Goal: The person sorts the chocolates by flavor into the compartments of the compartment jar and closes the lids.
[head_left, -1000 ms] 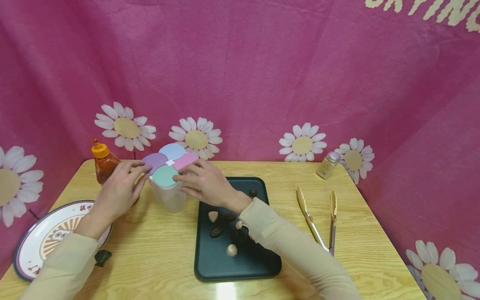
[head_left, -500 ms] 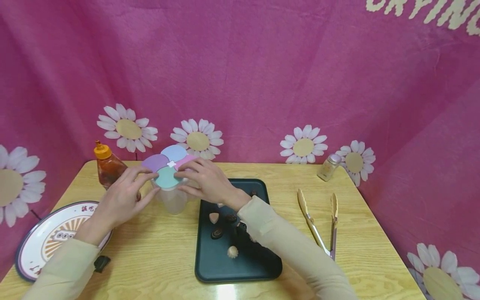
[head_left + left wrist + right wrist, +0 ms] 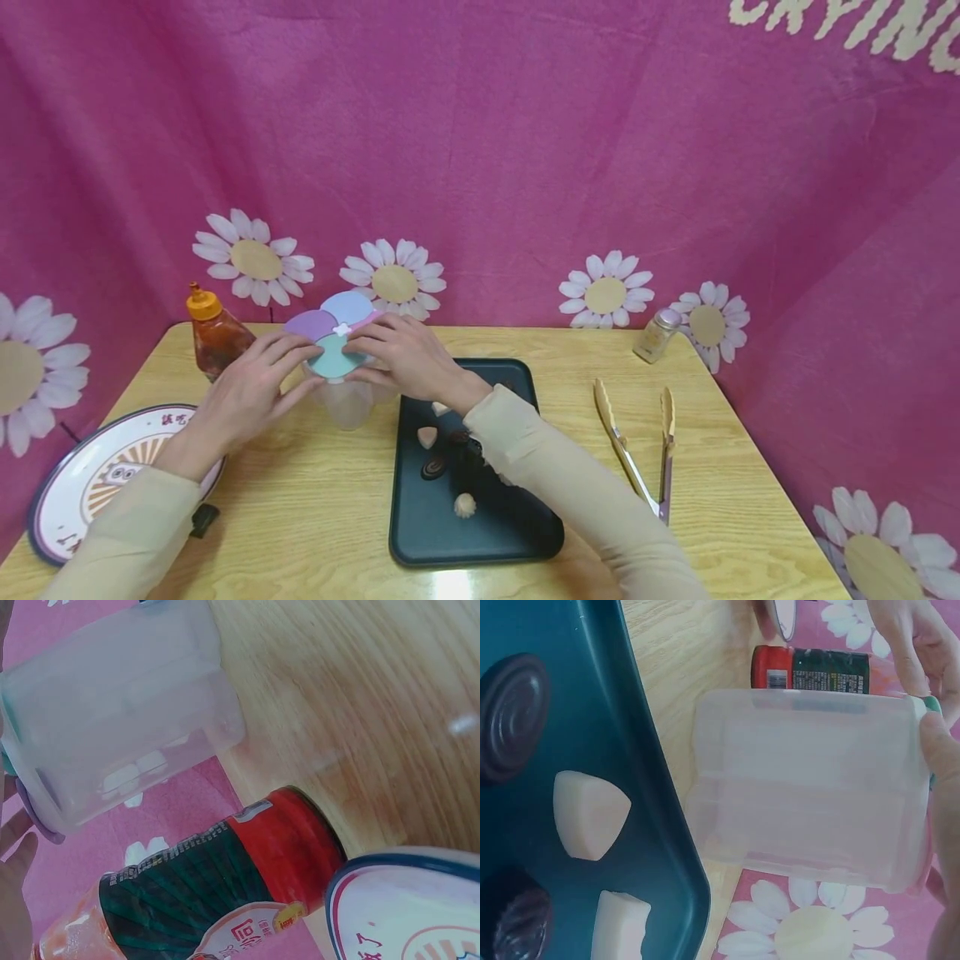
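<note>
A translucent plastic container [image 3: 348, 407] stands on the table, topped by a flower-shaped lid with purple, blue, pink and green petals. My left hand [image 3: 258, 375] pinches the left edge of the green petal [image 3: 336, 358], fingers above and thumb below at the rim. Opposite it, my right hand [image 3: 408, 354] pinches the same petal's right edge and partly covers the pink petal. In the right wrist view, both thumbs are close together by the green edge. Behind the left hand is a red sauce bottle [image 3: 217, 337] with an orange nozzle cap; its dark green label [image 3: 180, 892] shows in the left wrist view.
Right of the container lies a dark tray [image 3: 420, 533] holding several brown and cream chocolates, partly under the right forearm. A white patterned plate [image 3: 67, 500] is at the left. Metal tongs [image 3: 633, 467] and a shaker jar [image 3: 657, 335] are on the right.
The left hand has moved right and slightly toward me, from the purple petal to the green one. The right fingers have shifted slightly left on the green petal.
</note>
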`<state>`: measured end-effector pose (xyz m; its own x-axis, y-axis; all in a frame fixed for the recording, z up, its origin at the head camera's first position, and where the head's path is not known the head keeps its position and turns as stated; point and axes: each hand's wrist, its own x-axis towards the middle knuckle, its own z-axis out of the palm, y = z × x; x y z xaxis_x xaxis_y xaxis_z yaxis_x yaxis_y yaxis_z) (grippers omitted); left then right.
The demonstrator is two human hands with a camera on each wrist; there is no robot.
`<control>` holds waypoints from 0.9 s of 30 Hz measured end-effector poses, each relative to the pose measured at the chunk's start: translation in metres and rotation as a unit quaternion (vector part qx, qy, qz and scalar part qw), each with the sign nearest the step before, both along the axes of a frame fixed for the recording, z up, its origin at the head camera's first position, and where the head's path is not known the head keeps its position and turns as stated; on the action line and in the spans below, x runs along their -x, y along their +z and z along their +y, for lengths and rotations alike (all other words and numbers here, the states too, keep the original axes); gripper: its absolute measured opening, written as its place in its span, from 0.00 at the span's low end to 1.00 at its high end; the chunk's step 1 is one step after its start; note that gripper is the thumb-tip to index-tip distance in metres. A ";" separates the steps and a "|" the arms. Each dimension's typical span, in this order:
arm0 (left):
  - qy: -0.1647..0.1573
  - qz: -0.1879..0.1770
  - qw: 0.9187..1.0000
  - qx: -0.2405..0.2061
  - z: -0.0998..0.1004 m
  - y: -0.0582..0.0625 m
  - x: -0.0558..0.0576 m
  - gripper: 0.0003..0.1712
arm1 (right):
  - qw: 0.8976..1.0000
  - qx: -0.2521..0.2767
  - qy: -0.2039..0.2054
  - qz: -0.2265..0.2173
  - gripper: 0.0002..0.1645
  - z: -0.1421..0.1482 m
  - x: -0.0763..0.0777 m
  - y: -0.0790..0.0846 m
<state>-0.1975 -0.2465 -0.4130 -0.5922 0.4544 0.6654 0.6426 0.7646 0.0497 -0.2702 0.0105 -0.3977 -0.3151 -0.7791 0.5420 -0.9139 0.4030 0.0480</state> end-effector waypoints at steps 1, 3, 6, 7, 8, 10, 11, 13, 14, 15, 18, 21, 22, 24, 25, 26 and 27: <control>-0.001 -0.001 1.000 0.000 0.000 0.000 0.000 0.44 | 1.000 -0.002 -0.001 0.004 0.24 0.000 0.000 0.000; -0.003 -0.003 1.000 -0.001 0.000 0.000 0.001 0.44 | 1.000 -0.002 -0.003 0.009 0.24 -0.001 0.000 -0.001; -0.004 -0.002 1.000 -0.001 0.000 0.000 0.001 0.44 | 1.000 -0.001 -0.004 0.019 0.24 -0.001 0.001 -0.002; -0.005 -0.002 1.000 -0.001 0.000 0.000 0.002 0.44 | 1.000 0.000 -0.004 0.024 0.23 -0.001 0.001 -0.002; -0.005 -0.002 1.000 -0.001 0.000 0.000 0.002 0.44 | 1.000 0.000 -0.003 0.028 0.23 -0.001 0.001 -0.002; -0.007 -0.004 1.000 -0.001 0.000 0.000 0.002 0.44 | 0.999 0.000 -0.004 0.038 0.23 -0.001 0.001 -0.002; -0.007 -0.005 1.000 -0.001 0.000 0.000 0.002 0.43 | 0.999 -0.001 -0.004 0.042 0.23 -0.001 0.001 -0.002; -0.009 -0.006 1.000 -0.001 0.000 0.000 0.003 0.42 | 0.999 -0.004 -0.004 0.046 0.23 -0.001 0.002 -0.002; -0.009 -0.006 1.000 -0.001 0.000 0.001 0.003 0.42 | 0.999 -0.004 -0.004 0.047 0.23 -0.001 0.002 -0.002; -0.009 -0.006 1.000 0.000 0.000 0.001 0.002 0.42 | 0.999 -0.005 -0.004 0.046 0.23 -0.001 0.002 -0.002; -0.007 -0.005 1.000 0.001 0.000 0.001 0.002 0.42 | 0.999 -0.007 -0.006 0.045 0.23 -0.001 0.002 -0.002; -0.006 -0.006 1.000 0.002 0.001 0.001 0.002 0.42 | 0.999 -0.010 -0.010 0.048 0.23 -0.001 0.002 -0.002; -0.005 -0.007 1.000 0.002 0.001 0.001 0.002 0.43 | 0.998 -0.011 -0.012 0.053 0.23 -0.001 0.002 -0.002; -0.002 -0.010 1.000 0.001 0.002 0.001 0.002 0.43 | 0.998 -0.011 -0.013 0.058 0.23 -0.002 0.001 -0.001; 0.001 -0.011 1.000 0.001 0.002 0.002 0.002 0.43 | 0.998 -0.009 -0.013 0.058 0.22 -0.002 0.002 -0.001; 0.003 -0.012 1.000 -0.001 0.002 0.002 0.001 0.43 | 0.998 -0.008 -0.014 0.059 0.22 -0.002 0.002 -0.001; 0.006 -0.015 1.000 -0.002 0.002 0.003 0.001 0.43 | 0.998 -0.006 -0.013 0.058 0.22 -0.002 0.002 0.000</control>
